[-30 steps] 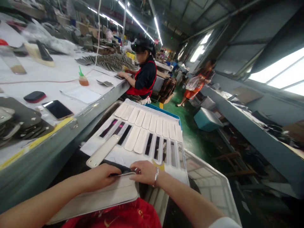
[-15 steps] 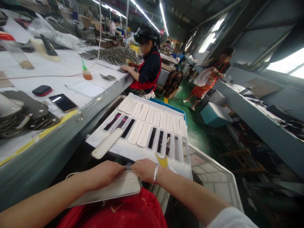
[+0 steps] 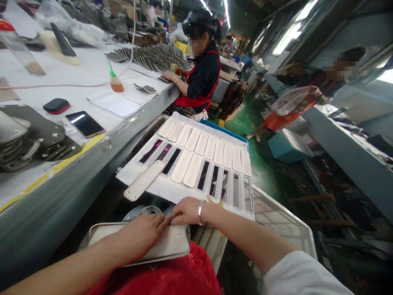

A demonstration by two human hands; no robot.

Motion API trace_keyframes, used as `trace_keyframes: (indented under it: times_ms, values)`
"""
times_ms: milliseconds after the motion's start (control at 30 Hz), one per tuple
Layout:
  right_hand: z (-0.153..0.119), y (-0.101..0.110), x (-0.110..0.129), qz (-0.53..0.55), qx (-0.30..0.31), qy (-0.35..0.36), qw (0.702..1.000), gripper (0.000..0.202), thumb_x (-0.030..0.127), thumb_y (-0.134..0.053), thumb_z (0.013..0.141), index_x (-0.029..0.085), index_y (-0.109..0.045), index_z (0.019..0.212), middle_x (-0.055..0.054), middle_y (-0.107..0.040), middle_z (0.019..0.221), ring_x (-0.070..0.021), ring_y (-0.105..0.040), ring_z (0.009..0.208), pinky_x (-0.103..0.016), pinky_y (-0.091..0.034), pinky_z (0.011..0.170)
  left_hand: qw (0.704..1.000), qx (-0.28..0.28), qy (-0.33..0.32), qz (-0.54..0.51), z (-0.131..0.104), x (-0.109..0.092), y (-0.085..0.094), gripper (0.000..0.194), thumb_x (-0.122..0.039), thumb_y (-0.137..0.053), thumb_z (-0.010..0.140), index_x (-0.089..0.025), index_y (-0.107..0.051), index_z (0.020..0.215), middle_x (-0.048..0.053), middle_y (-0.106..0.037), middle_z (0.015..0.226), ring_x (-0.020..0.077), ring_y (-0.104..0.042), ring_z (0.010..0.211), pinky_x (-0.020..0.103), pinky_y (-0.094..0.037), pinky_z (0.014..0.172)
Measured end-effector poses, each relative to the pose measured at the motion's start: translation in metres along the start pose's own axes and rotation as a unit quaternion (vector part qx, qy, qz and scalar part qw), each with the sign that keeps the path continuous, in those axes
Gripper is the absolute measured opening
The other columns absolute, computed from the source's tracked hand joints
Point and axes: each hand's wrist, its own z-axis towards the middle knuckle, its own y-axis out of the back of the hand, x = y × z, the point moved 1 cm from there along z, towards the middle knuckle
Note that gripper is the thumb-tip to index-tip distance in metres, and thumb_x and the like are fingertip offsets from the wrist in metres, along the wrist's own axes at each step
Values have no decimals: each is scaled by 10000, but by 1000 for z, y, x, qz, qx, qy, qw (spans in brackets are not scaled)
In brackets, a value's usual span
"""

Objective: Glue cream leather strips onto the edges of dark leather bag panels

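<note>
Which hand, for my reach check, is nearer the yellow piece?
Right: the right hand is just left of the yellow piece; the left hand lies farther left, on the pale panel.

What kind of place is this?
Probably a factory workshop: a co-worker at a long worktable, similar grey pieces fanned across it, and pale strips in rows on a slotted board.

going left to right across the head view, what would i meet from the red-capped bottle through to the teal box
Red-capped bottle, black-and-red case, phone, green-tipped bottle, wearer's left hand, wearer's right hand, teal box.
</note>
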Motion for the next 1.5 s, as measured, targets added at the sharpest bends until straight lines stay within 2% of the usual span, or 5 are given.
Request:
trace_keyframes:
  times_ms: [333, 833, 1100, 1367, 1500]
  values:
    - [35, -16, -17, 263, 92, 11, 960, 400, 384, -597, 783, 227, -611, 1151, 13, -664, 1029, -162, -587, 980, -212, -425, 849, 996, 66, 4, -54, -51, 45, 17, 679, 1, -385, 742, -206, -284, 1381, 111, -481, 1327, 225, -526, 1130, 337, -445, 926]
    - [85, -6, 53, 220, 74, 66, 970, 397, 351, -503, 862, 166, -569, 1207, -41, -607, 1167, -178, -550, 1064, -217, -382, 918, 998, 50, 33, -29, -116, 64, 39, 592, -53, -416, 788, -237, -345, 1347, 55, -445, 1368, 196, -493, 1160, 316, -403, 979]
    - [123, -7, 92, 94, 27, 131, 987, 337, 397, -447, 884, 190, -649, 1056, -36, -670, 908, -161, -586, 796, -232, -417, 693, 992, 32, 106, 61, -140, 56, 29, 583, -77, -426, 761, -175, -384, 1334, 125, -402, 1387, 285, -485, 1172, 430, -452, 934]
    - [46, -5, 26, 186, 16, -11, 982, 341, 403, -498, 846, 244, -638, 1112, 0, -684, 993, -177, -621, 920, -228, -456, 783, 987, -1, 127, 101, -126, 39, 35, 538, -39, -414, 734, -174, -526, 1243, 114, -499, 1310, 305, -449, 1207, 510, -367, 991]
    - [-6, -6, 17, 162, -99, -84, 978, 346, 341, -545, 819, 211, -625, 1128, -47, -636, 1117, -209, -577, 1026, -303, -422, 903, 990, -51, 117, 56, -107, 23, 41, 436, -107, -513, 715, -208, -619, 1126, 101, -552, 1261, 317, -450, 1200, 529, -316, 1019]
